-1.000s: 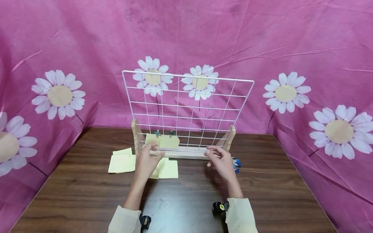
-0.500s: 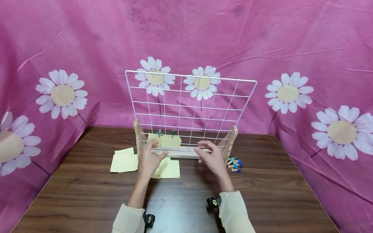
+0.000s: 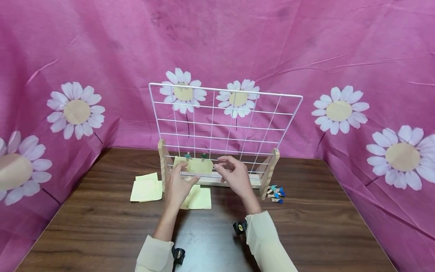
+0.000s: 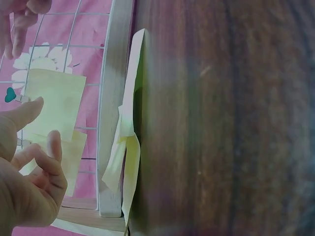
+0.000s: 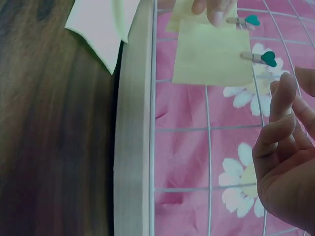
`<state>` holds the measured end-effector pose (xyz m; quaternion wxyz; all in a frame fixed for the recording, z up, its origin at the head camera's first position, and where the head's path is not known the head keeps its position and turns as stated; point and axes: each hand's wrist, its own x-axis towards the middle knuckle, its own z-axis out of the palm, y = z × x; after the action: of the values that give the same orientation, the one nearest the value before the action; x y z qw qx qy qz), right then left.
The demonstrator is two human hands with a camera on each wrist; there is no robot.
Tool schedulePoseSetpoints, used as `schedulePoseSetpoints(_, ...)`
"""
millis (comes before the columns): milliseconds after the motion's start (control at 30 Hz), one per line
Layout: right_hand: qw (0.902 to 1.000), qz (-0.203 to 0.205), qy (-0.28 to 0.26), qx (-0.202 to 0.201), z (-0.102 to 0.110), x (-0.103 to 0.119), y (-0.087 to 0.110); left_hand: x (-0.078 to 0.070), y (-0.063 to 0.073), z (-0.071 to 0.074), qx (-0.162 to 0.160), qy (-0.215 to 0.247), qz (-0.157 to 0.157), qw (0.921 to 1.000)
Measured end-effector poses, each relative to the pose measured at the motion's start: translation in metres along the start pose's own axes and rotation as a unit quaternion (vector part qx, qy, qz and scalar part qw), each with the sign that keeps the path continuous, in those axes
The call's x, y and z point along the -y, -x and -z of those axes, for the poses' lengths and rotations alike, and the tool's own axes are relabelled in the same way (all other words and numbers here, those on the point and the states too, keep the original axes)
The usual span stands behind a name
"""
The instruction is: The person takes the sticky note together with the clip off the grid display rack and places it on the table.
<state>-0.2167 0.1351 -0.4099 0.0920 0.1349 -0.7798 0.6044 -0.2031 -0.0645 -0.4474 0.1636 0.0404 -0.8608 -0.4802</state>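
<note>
Two yellow notes hang side by side on a white wire grid (image 3: pixel 225 91), each held by a small heart-topped clothespin. The right-hand note (image 3: pixel 202 166) has a green clothespin (image 5: pixel 266 58); the other note (image 3: pixel 178 160) is partly behind my left hand. My left hand (image 3: pixel 177 186) hovers in front of the notes, thumb and fingers apart, nothing in its grasp. My right hand (image 3: pixel 236 178) is at the right edge of the right-hand note, fingers loosely bent and holding nothing. In the right wrist view it appears below the green clothespin, apart from it.
Wooden supports (image 3: pixel 270 172) hold the grid upright. Yellow notes (image 3: pixel 199 198) lie before its base, partly behind my left hand, and more notes (image 3: pixel 146 190) lie left. Several blue and teal clothespins (image 3: pixel 276 193) are heaped at the right support's foot. A pink flowered cloth (image 3: pixel 217 45) hangs behind.
My right hand has moved left along the grid, from near the right support to the hanging notes, uncovering the clothespin heap. My left hand stays near the notes. The view has shifted slightly.
</note>
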Motion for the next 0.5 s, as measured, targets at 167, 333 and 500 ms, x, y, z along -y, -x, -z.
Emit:
schedulePoseSetpoints(167,0.9996,0.016,0.021,-0.006,-0.007,0.007,-0.006,-0.003,0.000,0.000,-0.001,-0.019,0.005,0.9998)
schedulePoseSetpoints(333,0.9990,0.022,0.037,-0.011,-0.015,0.015,-0.012,-0.005,-0.002,-0.001,0.003,-0.045,0.004,0.9990)
schedulePoseSetpoints(500,0.9981,0.029,0.054,-0.003,-0.024,0.023,-0.017,-0.006,-0.003,-0.002,-0.006,-0.074,-0.007,0.9972)
